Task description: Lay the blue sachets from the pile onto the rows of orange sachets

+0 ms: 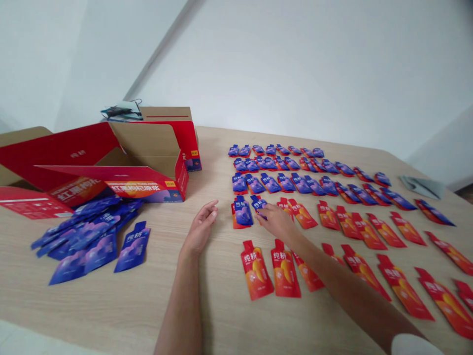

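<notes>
My right hand point(276, 222) grips a blue pouch point(257, 202) in the fourth row from the back, its fingers over the lower part. Just left of it, another blue pouch point(243, 212) lies on top of a red pouch point(236, 226). My left hand point(201, 228) rests over the wood table between the rows and the box, fingers loosely extended and nothing in them. Nearer to me lies a row of red pouches point(257, 271), partly hidden by my right forearm. To the left, a loose heap of blue pouches point(88, 236) spreads out, with a single blue pouch point(133, 246) beside it.
An open red carton point(148, 172) stands behind the heap, flaps spread. Behind it is another red box point(185, 133) with a face mask point(123, 111) next to it. Rows of blue pouches over red ones point(301, 182) fill the far table. A grey-green folded item point(421, 186) lies far right.
</notes>
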Tool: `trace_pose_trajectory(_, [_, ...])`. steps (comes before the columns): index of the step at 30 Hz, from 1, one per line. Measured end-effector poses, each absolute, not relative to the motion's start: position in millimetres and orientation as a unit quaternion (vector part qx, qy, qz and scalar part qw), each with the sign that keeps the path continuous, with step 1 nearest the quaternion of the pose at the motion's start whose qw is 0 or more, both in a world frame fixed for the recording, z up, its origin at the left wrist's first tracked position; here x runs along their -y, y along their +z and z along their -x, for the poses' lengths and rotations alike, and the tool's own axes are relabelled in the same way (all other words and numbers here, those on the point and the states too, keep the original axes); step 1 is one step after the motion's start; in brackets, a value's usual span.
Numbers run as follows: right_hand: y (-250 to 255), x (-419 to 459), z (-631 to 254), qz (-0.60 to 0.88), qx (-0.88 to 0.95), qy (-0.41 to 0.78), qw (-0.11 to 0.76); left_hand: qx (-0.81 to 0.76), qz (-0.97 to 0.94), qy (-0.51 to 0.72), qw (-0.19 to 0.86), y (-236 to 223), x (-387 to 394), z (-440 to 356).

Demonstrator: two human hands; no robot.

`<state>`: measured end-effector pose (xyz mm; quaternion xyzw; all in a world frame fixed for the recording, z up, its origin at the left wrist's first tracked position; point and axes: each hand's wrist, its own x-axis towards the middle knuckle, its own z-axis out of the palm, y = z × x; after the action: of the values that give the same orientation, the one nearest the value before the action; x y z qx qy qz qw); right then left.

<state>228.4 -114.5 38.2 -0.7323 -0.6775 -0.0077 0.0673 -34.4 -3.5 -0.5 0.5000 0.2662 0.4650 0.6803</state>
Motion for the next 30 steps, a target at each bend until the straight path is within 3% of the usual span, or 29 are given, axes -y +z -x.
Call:
trace_pose_trajectory(7, [43,114,-260,0.756,0.645,-0.018,0.114,-0.27,-0.505,0.459,0.68,-2,4,33])
trace_pose_trajectory(14, [46,108,-260,0.779,0.617,0.067,0.088,-0.276,-0.517,0.458,0.668,-1,4,33])
trace_pose_trajectory(30, [55,106,-216,0.813,0.58,0.04,-0.027,-0.27,-0.525,0.456,0.666,-2,2,32])
